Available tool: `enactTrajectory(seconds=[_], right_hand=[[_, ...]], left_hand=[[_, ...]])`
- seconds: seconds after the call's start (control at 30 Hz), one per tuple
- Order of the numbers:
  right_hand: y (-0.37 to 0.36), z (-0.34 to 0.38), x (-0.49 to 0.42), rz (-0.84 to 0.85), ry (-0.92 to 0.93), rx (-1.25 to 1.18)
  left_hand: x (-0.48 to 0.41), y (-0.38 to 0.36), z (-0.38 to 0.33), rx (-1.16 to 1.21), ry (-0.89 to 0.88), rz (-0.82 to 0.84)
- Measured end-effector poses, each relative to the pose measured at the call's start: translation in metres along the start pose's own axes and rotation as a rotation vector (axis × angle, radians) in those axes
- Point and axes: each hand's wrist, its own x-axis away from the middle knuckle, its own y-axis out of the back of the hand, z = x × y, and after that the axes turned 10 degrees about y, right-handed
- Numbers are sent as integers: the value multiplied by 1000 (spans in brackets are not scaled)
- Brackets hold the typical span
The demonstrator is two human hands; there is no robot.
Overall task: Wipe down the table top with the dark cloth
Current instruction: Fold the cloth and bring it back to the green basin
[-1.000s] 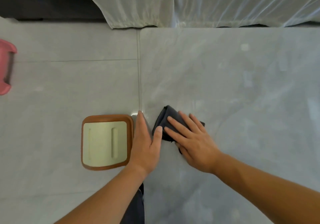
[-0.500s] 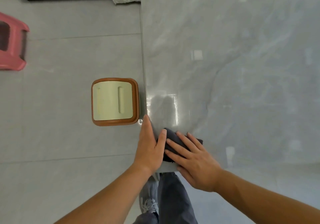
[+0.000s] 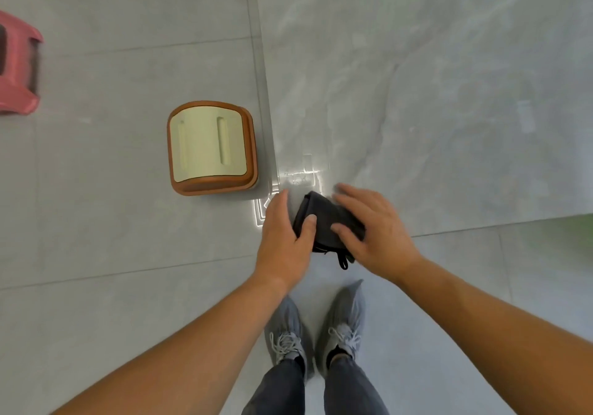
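The dark cloth, folded, sits at the near left corner of the grey marble table top and hangs partly over the near edge, a small loop dangling below it. My right hand lies on top of the cloth with fingers curled over it. My left hand is at the table's corner, its thumb pressing on the cloth's left side and its fingers along the table's left edge.
A brown stool with a cream seat stands on the tiled floor just left of the table. A pink stool is at the far left. My feet in grey shoes are below the table's near edge.
Both hands have drawn the cloth back along the table's left edge to the near corner, where it now overhangs. The view has tilted down, showing my feet.
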Motion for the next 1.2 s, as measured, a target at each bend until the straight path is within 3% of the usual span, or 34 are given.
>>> enactTrajectory(seconds=[0.2, 0.5, 0.67, 0.73, 0.83, 0.97, 1.1, 1.2], right_hand=[[11, -2, -9, 44, -309, 131], [9, 22, -5, 154, -390, 118], [33, 39, 22, 109, -533, -273], [47, 43, 42, 24, -602, -424], [76, 45, 71, -131, -701, -643], [125, 40, 112, -213, -759, -922], [168, 22, 154, -321, -819, -954], [200, -1, 190, -512, -873, -1012]], left_hand=[[-3, 2, -14, -47, 9, -54], [-3, -3, -19, -194, 134, -136], [22, 3, -37, -336, -100, -185], [34, 3, -52, -246, -141, -59], [50, -9, -85, -126, -64, 192], [68, -43, -130, -92, -73, 369], [93, -93, -180, -114, -65, 510], [106, -140, -222, 4, 97, 593]])
